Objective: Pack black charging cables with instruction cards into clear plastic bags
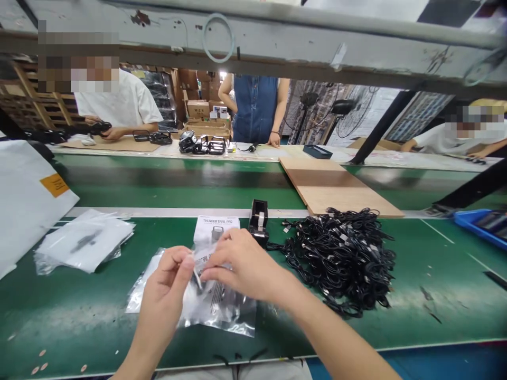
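Between my hands lies a clear plastic bag [233,311] with printed paper showing through it. My left hand [168,282] is closed, thumb and forefinger pinching the bag near its upper edge. My right hand [241,266] curls over the same bag from the right, its fingers closed on the plastic. A pale narrow strip shows between the two hands; I cannot make out what it is. Just beyond them are booklets [206,224] marked "THUNDERTRAIL PRO", partly covered by my right hand. A black tape dispenser [259,221] stands beside the booklets.
A big heap of black cables [344,258] lies on the green bench [99,327] at right. Filled plastic bags [85,237] are stacked at left. Behind are a wooden board [340,184], a blue tray [479,227] and black lamps [202,143]. Several people are across the bench.
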`<state>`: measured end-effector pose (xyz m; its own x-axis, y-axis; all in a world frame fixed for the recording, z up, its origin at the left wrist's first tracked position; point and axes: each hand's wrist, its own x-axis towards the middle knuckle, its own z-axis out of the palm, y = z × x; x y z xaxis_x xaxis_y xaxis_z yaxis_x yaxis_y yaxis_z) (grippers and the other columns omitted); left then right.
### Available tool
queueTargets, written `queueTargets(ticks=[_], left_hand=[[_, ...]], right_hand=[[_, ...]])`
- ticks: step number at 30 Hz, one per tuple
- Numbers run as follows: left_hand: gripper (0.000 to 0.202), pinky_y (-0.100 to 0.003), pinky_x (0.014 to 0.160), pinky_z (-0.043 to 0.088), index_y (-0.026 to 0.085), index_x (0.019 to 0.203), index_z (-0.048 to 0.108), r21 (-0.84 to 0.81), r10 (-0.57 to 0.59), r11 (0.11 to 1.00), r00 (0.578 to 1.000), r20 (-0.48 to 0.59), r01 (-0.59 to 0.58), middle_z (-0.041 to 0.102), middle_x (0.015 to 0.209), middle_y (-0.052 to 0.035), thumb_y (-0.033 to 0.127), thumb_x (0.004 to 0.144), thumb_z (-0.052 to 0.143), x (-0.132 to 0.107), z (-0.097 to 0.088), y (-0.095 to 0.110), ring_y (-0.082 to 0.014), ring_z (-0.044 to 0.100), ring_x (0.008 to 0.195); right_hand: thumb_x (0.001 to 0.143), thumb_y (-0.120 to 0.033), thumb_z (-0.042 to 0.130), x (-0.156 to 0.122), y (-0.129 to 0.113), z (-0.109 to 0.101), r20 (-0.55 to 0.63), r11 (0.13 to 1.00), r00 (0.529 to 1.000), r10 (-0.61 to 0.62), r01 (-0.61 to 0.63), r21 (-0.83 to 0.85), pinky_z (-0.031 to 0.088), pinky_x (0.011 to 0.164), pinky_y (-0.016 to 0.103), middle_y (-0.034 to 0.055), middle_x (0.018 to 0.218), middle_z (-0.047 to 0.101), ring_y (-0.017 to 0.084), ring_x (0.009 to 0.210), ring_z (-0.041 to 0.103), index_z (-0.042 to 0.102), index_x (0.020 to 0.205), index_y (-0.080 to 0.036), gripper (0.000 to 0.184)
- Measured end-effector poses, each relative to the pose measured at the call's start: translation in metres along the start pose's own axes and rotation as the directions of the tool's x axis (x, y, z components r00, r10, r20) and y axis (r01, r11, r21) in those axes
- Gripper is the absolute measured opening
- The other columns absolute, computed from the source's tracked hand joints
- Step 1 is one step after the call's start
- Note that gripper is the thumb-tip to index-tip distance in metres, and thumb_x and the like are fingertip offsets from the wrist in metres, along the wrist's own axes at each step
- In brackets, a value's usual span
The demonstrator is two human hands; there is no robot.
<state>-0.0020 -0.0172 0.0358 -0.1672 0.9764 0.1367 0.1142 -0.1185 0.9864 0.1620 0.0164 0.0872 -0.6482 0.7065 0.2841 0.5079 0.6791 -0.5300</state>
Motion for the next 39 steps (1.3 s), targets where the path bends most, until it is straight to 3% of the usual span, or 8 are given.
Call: queueTargets(ticks=[7,11,14,21,23,30,34,39], left_hand=[[0.08,-0.038,0.092,0.035,0.026,0.119,0.042,-0.305,-0.049,0.941,0.951,0.306,0.146,0.048,0.119,-0.0079,0.067,0.053,0.061,0.013,-0.005,-0.001,-0.0292,0.041,0.113],[0.052,-0.029,0.071,0.045,0.023,0.099,0.058,-0.284,-0.105,0.916,0.852,0.514,0.285,0.062,0.085,-0.0024,0.048,0.057,0.073,0.006,0.0,-0.003,-0.0202,0.057,0.08],[0.021,-0.021,0.059,0.042,0.019,0.072,0.064,-0.19,-0.161,0.942,0.871,0.464,0.275,0.06,0.065,0.0019,0.038,0.066,0.069,0.0,0.004,-0.007,-0.0118,0.052,0.062],[0.03,-0.026,0.069,0.044,0.021,0.088,0.068,0.079,-0.226,0.974,0.939,0.261,0.213,0.067,0.078,-0.0007,0.045,0.076,0.054,-0.002,0.007,-0.013,-0.0187,0.057,0.078],[0.031,-0.027,0.071,0.045,0.022,0.091,0.067,0.118,-0.214,0.975,0.943,0.256,0.189,0.068,0.081,-0.0006,0.045,0.078,0.051,-0.002,0.007,-0.014,-0.02,0.058,0.081],[0.015,-0.033,0.083,0.044,0.022,0.069,0.066,0.007,-0.147,0.989,0.967,0.207,0.148,0.068,0.092,-0.0042,0.035,0.072,0.06,0.008,-0.003,-0.008,-0.0237,0.058,0.094],[0.037,-0.039,0.087,0.041,0.023,0.099,0.057,-0.212,-0.287,0.919,0.934,0.214,0.332,0.065,0.103,-0.0068,0.051,0.076,0.048,0.01,-0.003,-0.003,-0.0248,0.058,0.098],[0.044,-0.028,0.067,0.046,0.021,0.096,0.056,0.03,-0.342,0.935,0.871,0.352,0.354,0.063,0.083,-0.002,0.05,0.065,0.064,0.002,0.011,-0.009,-0.0181,0.06,0.073]], right_hand=[[0.076,-0.024,0.063,0.025,-0.014,-0.053,0.086,0.935,0.946,-0.312,0.29,0.206,0.032,0.095,0.028,0.0024,0.107,0.059,0.015,0.111,0.045,0.065,0.071,-0.018,0.008],[0.072,-0.024,0.067,0.011,-0.016,-0.068,0.18,0.932,0.942,-0.282,0.225,0.285,0.033,0.095,0.027,0.0043,0.124,0.048,0.018,0.12,0.039,0.063,0.066,-0.017,0.01],[0.072,-0.027,0.067,-0.01,-0.008,-0.071,0.223,0.961,0.964,-0.146,0.084,0.265,0.038,0.091,0.027,0.0043,0.118,0.052,0.018,0.11,0.048,0.06,0.062,-0.017,0.015],[0.06,-0.026,0.076,-0.065,0.021,-0.007,-0.025,0.747,0.888,0.46,-0.372,0.551,0.041,0.089,0.034,0.004,0.107,0.058,0.019,0.098,0.053,0.049,0.112,-0.023,0.059],[0.071,-0.027,0.066,-0.066,0.028,0.02,-0.04,0.638,0.835,0.548,-0.387,0.665,0.046,0.077,0.032,0.0031,0.094,0.061,0.016,0.083,0.057,0.054,0.108,-0.021,0.039],[0.076,-0.009,0.049,-0.052,0.042,0.036,-0.234,0.758,0.874,0.426,-0.203,0.62,0.045,0.067,0.027,0.0019,0.078,0.062,0.014,0.074,0.058,0.068,0.077,-0.019,0.022],[0.075,-0.002,0.043,-0.055,0.04,0.035,-0.321,0.833,0.89,0.323,-0.106,0.543,0.044,0.075,0.028,0.0022,0.082,0.062,0.014,0.081,0.058,0.067,0.074,-0.02,0.03],[0.074,-0.015,0.057,-0.055,0.036,0.044,-0.207,0.778,0.876,0.436,-0.251,0.575,0.044,0.069,0.026,0.0008,0.083,0.062,0.014,0.075,0.056,0.063,0.092,-0.02,0.02]])
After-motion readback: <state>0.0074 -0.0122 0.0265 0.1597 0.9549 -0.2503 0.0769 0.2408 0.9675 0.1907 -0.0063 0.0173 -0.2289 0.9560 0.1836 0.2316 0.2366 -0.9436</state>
